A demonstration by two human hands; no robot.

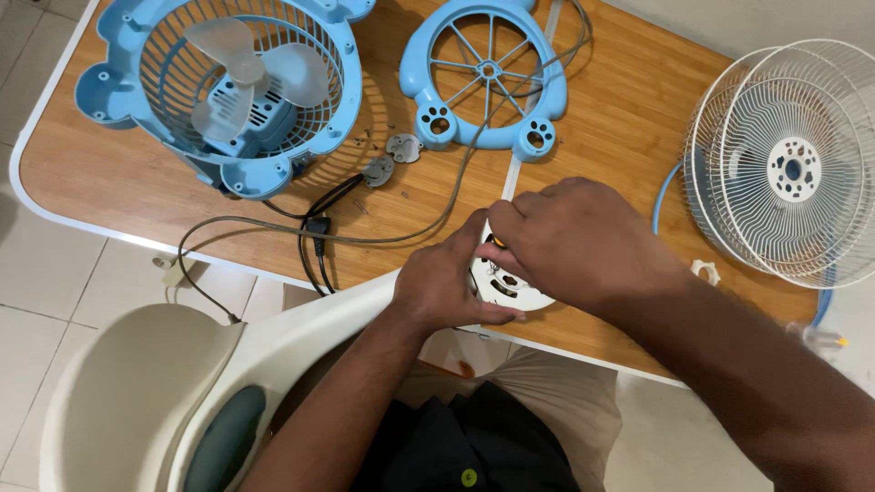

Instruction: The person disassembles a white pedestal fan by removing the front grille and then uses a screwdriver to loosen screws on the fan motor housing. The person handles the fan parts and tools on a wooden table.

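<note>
Both hands, the left hand [440, 284] and right hand [572, 239], grip a round white fan part [507, 284] lying flat at the bench's [620, 128] near edge; blue fan housing [232, 87] sits beyond.

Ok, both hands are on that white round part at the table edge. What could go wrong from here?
1. The white round part sits at the table's near edge; a slip of the left hand or right hand could drop it.
2. Small loose screws lie scattered near the blue fan; they could roll off or get lost.
3. The grey cord hangs over the edge and could snag.
</note>
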